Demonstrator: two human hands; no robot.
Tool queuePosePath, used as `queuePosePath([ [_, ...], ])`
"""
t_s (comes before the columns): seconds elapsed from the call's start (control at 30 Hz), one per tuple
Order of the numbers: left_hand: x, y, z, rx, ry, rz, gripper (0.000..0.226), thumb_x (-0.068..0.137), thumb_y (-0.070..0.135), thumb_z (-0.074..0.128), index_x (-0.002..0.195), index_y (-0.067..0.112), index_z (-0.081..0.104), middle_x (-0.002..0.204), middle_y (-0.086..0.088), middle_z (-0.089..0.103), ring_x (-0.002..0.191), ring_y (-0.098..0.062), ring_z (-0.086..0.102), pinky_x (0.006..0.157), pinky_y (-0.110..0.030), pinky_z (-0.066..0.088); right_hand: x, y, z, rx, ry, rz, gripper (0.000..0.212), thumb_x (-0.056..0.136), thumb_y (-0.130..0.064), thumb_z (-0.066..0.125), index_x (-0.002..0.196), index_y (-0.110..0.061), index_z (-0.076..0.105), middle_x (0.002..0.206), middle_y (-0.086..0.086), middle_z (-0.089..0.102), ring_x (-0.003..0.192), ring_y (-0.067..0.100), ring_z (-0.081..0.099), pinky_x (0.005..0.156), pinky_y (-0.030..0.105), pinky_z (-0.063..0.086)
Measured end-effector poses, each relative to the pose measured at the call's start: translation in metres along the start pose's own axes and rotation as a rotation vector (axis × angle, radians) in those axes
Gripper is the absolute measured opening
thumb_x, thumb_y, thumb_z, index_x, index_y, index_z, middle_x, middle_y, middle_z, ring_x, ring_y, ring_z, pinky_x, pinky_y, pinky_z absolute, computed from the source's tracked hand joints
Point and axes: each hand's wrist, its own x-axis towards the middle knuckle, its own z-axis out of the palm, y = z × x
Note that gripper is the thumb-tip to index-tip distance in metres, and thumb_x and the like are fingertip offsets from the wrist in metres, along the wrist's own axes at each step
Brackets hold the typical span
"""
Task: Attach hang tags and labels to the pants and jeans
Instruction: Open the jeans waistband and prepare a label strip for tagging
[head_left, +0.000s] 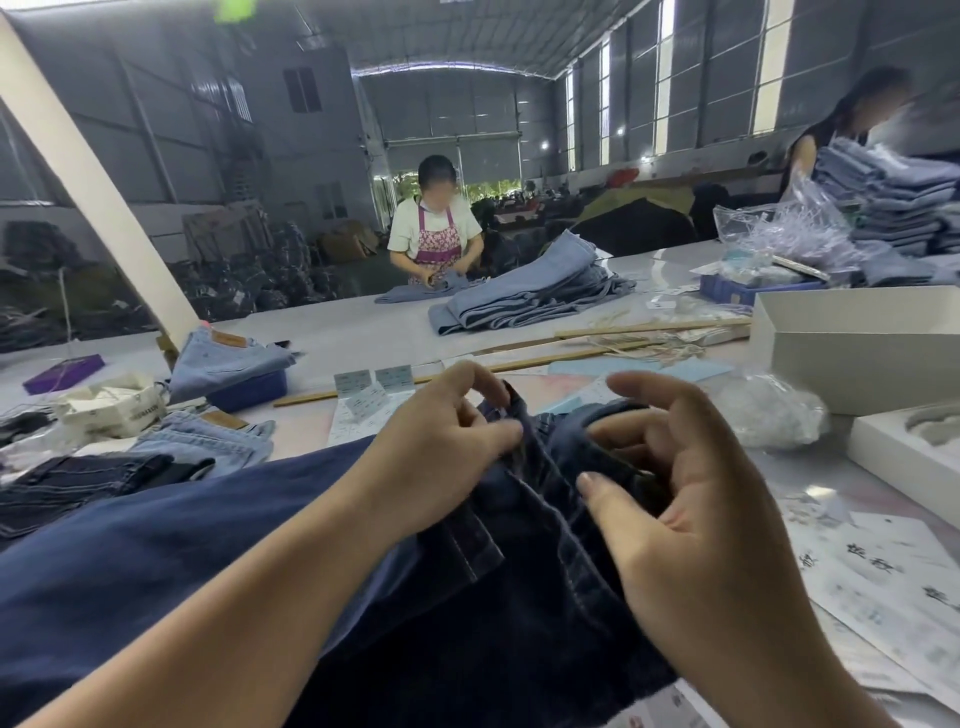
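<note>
We are in a garment factory hall: a high arched metal roof (457, 47) and corrugated walls enclose one long shared desk (363, 322). At 12 o'clock a worker in an apron (436, 228) handles jeans beside a stack of light denim (530, 296). At 2 o'clock folded jeans (893, 197) pile high near another worker. At 9 o'clock heaps of dark garments (249, 275) lie along the wall, and paper tags (374, 384) sit on the desk at 12.

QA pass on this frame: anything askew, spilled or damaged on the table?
Nothing looks damaged. The table is cluttered: loose strings lie tangled by the wooden sticks, and tags are scattered. The left hand pinches the dark jeans waistband; the right hand hovers open.
</note>
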Motion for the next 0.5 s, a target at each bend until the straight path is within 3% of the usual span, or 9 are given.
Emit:
queuePosePath([
  [0.07,-0.001,0.009,-0.006,-0.130,-0.063,-0.116,0.035,0.092,0.051,0.055,0.070,0.026,0.064,0.054,0.013,0.052,0.050,-0.007,0.046,0.049,-0.017,0.037,0.002,-0.012,0.008,0.031,-0.129,-0.122,0.058,0.082,0.002,0.068,0.116,-0.042,0.052,0.090,-0.017,0.070,0.066,-0.003,0.065,0.053,0.007,0.046],
  [0.13,-0.002,0.015,-0.012,-0.183,-0.180,-0.181,0.048,0.086,0.065,0.053,0.058,0.027,0.063,0.057,0.009,0.054,0.053,-0.009,0.049,0.056,-0.023,0.039,0.000,-0.019,0.020,-0.024,-0.268,-0.210,0.055,0.082,-0.004,0.065,0.122,-0.038,0.050,0.095,-0.014,0.070,0.074,-0.007,0.063,0.062,0.005,0.045],
  [0.23,-0.002,0.009,-0.018,-0.032,-0.176,-0.175,0.028,0.080,0.044,0.075,0.066,0.023,0.064,0.060,0.010,0.059,0.059,-0.008,0.053,0.061,-0.026,0.040,-0.005,-0.020,0.032,-0.221,-0.307,-0.306,0.052,0.076,-0.015,0.061,0.124,-0.030,0.049,0.098,-0.014,0.069,0.096,-0.001,0.057,0.092,0.016,0.040],
  [0.3,-0.004,0.002,-0.017,-0.014,-0.148,-0.200,0.017,0.084,0.026,0.074,0.070,0.021,0.065,0.059,0.009,0.061,0.061,-0.009,0.054,0.060,-0.027,0.041,-0.008,-0.016,0.033,-0.240,-0.285,-0.317,0.050,0.074,-0.018,0.061,0.122,-0.029,0.055,0.097,-0.017,0.068,0.098,-0.001,0.054,0.098,0.018,0.035],
  [0.4,-0.006,-0.007,-0.016,-0.102,-0.134,-0.232,0.011,0.087,0.019,0.070,0.076,0.016,0.068,0.068,-0.002,0.066,0.066,-0.015,0.058,0.066,-0.031,0.046,-0.013,-0.009,0.024,-0.221,-0.106,-0.249,0.033,0.075,-0.029,0.063,0.107,-0.035,0.063,0.096,-0.023,0.063,0.096,-0.004,0.053,0.091,0.008,0.037],
  [0.5,-0.006,-0.012,-0.016,-0.279,-0.096,-0.287,0.016,0.092,0.018,0.065,0.079,0.010,0.069,0.075,-0.013,0.064,0.066,-0.022,0.057,0.065,-0.033,0.047,-0.018,-0.003,0.013,-0.246,0.054,-0.218,0.020,0.073,-0.027,0.066,0.093,-0.029,0.068,0.088,-0.021,0.061,0.084,0.002,0.058,0.077,0.015,0.044],
])
